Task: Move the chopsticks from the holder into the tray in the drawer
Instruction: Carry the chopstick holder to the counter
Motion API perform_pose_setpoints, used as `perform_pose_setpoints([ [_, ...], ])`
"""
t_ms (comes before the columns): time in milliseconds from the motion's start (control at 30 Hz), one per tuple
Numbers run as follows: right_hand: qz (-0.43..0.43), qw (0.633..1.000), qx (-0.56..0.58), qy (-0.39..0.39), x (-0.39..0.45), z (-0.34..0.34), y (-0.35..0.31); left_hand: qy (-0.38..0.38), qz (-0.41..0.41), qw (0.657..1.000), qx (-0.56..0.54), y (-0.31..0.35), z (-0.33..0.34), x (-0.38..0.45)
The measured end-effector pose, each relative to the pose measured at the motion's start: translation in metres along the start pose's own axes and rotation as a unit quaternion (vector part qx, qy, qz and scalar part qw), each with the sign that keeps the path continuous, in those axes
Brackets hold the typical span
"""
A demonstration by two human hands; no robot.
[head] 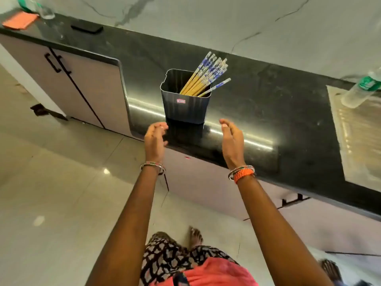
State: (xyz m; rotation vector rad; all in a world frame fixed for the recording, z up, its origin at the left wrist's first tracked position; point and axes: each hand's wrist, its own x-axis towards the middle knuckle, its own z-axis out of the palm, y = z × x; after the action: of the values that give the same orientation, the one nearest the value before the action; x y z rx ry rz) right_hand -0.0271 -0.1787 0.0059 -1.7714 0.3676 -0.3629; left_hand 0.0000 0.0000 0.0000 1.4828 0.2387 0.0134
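Note:
A dark metal holder (184,108) stands on the black countertop (268,112) near its front edge. Several chopsticks (206,76) with yellow shafts and blue-and-white patterned tops lean to the right inside it. My left hand (155,139) hovers just below and left of the holder, fingers loosely curled and holding nothing. To the holder's lower right my right hand (232,141) is raised, fingers apart and empty. Neither hand touches the holder. No drawer or tray is in view; the cabinet fronts below the counter are closed.
A plastic water bottle (360,89) lies at the right over a pale mat (362,145). At the far left sit an orange cloth (20,20), a glass (47,12) and a black object (86,27). Cabinet doors with black handles (55,62) stand left. Tiled floor lies below.

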Motion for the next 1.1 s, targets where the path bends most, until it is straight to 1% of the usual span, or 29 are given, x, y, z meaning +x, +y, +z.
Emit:
perform_pose_setpoints([
  [133,0.065,0.995,0.079,0.004,0.05,0.023,-0.007,0.014,0.012,1.0,-0.023,0.007,0.0,0.05],
  [167,0.081,0.992,0.101,0.009,0.062,0.031,-0.005,0.008,0.024,0.999,-0.02,0.005,0.001,0.063],
  [267,0.115,0.98,0.162,0.018,0.096,0.047,0.004,-0.021,0.012,0.999,-0.021,0.003,0.008,0.097],
  [333,0.119,0.977,0.174,0.012,0.119,0.053,0.007,-0.063,-0.01,0.996,-0.066,0.008,0.014,0.122],
  [400,0.119,0.977,0.178,0.003,0.141,0.057,0.013,-0.149,-0.054,0.977,-0.145,0.017,0.023,0.147],
  [433,0.119,0.976,0.182,-0.005,0.151,0.059,0.016,-0.172,-0.074,0.967,-0.173,0.02,0.027,0.159],
  [533,0.121,0.964,0.233,-0.051,0.161,0.072,0.022,-0.171,-0.106,0.96,-0.194,0.018,0.04,0.183],
  [567,0.125,0.956,0.259,-0.055,0.161,0.079,0.023,-0.176,-0.109,0.959,-0.195,0.014,0.044,0.189],
  [700,0.161,0.925,0.343,-0.007,0.165,0.092,0.025,-0.188,-0.107,0.958,-0.188,0.005,0.053,0.207],
  [800,0.165,0.92,0.354,-0.009,0.174,0.091,0.018,-0.229,-0.121,0.941,-0.216,0.008,0.056,0.212],
  [867,0.168,0.916,0.365,-0.008,0.177,0.092,0.017,-0.226,-0.127,0.938,-0.228,0.008,0.057,0.215],
  [967,0.164,0.913,0.373,0.007,0.178,0.091,0.022,-0.242,-0.132,0.93,-0.242,0.001,0.058,0.217],
  [1100,0.167,0.909,0.38,-0.031,0.183,0.088,0.017,-0.229,-0.128,0.933,-0.246,0.004,0.062,0.216],
])
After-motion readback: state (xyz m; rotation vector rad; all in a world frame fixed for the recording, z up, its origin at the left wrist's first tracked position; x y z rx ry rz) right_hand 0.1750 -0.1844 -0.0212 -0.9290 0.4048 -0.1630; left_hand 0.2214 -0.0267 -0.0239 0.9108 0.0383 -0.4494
